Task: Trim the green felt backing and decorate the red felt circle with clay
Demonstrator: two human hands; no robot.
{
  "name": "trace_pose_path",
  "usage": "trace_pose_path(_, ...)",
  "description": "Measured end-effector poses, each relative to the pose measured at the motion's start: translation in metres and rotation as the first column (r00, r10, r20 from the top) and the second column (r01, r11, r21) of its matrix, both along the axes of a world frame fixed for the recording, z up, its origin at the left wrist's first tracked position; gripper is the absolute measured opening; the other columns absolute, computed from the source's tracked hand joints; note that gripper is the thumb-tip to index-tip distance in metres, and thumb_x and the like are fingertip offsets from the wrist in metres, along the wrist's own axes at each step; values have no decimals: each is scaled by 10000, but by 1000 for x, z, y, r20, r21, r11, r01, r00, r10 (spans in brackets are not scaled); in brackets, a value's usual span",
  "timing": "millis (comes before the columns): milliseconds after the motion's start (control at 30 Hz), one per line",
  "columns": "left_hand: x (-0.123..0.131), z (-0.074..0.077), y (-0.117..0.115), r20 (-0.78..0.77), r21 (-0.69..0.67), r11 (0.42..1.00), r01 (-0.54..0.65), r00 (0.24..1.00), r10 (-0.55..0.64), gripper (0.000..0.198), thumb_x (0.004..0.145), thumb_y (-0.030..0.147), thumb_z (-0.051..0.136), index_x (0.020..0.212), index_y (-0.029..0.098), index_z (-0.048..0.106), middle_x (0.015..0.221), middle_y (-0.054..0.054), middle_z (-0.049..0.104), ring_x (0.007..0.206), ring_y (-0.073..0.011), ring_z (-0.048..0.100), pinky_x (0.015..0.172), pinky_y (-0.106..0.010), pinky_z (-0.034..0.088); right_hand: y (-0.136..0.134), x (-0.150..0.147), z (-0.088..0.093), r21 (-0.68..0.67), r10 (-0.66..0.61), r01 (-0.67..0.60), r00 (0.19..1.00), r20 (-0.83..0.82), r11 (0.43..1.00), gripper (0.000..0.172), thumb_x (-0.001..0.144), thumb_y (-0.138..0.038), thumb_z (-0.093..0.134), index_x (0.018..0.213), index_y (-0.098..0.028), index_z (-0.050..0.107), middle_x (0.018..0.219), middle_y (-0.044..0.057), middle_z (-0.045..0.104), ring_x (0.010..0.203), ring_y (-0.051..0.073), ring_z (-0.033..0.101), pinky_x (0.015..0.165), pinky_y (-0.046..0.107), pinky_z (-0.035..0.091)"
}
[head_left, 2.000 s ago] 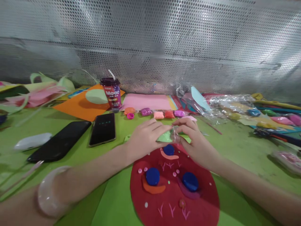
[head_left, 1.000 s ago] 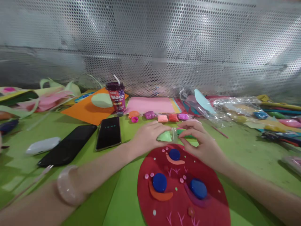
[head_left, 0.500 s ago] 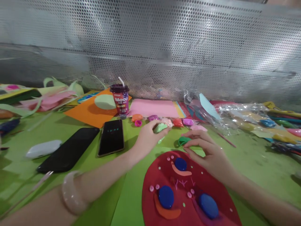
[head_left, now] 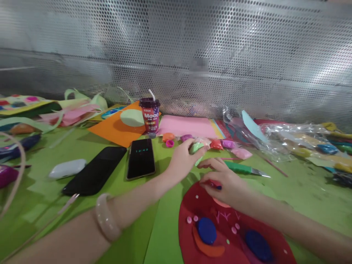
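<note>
My left hand [head_left: 184, 156] is closed on a light green clay packet [head_left: 197, 149], part of which hangs below the fingers. Just right of it hovers my right hand [head_left: 224, 179], fingers apart and curved, with nothing visible between them. Under the right hand lies a red paper circle [head_left: 203, 209] bearing blue clay ovals [head_left: 207, 230], an orange clay curve [head_left: 208, 249], small pink dots and thin pink lines. The right hand hides the circle's upper part. Behind that hand, a green-handled knife [head_left: 238, 167] rests on the table, its blade pointing right.
A Meco cup [head_left: 150, 117] with a straw stands behind two phones [head_left: 141, 159]. Around it are orange paper [head_left: 110, 126], pink paper [head_left: 187, 127] and several clay packets [head_left: 216, 144]. A white case [head_left: 68, 168] lies left; plastic bags [head_left: 288, 139] are at the right.
My right hand has let go of the green-handled knife and moved down and left, closer to my left hand. The view has shifted left, so the scene sits further right.
</note>
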State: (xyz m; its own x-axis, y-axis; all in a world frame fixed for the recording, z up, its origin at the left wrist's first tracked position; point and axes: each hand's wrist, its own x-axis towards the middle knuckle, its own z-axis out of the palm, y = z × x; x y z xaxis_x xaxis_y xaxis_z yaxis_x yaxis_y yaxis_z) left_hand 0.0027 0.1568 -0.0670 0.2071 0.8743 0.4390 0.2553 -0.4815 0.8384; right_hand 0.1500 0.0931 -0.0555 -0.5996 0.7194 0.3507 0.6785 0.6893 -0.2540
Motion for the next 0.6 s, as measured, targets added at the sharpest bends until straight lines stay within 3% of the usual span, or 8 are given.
trace_pose_path(400, 0, 0, 1, 14, 12, 1000, 13, 1000, -13, 272, 772, 420, 580, 872, 168, 569, 742, 7, 598, 654, -137, 522, 587, -250, 386, -2, -10, -4, 2, -49, 49, 999, 21, 999, 184, 718, -7, 571, 720, -181, 631, 992, 79, 546, 954, 264, 462, 794, 496, 429)
trace_pose_path(600, -1, -3, 7, 50, 3, 1000, -5, 999, 5, 281, 791, 442, 550, 801, 162, 549, 697, 14, 551, 639, -127, 485, 568, -241, 365, -22, -28, 10, -164, -32, 29, 999, -17, 986, 141, 783, -93, 592, 735, -210, 655, 985, 49, 544, 933, 211, 487, 806, 397, 458)
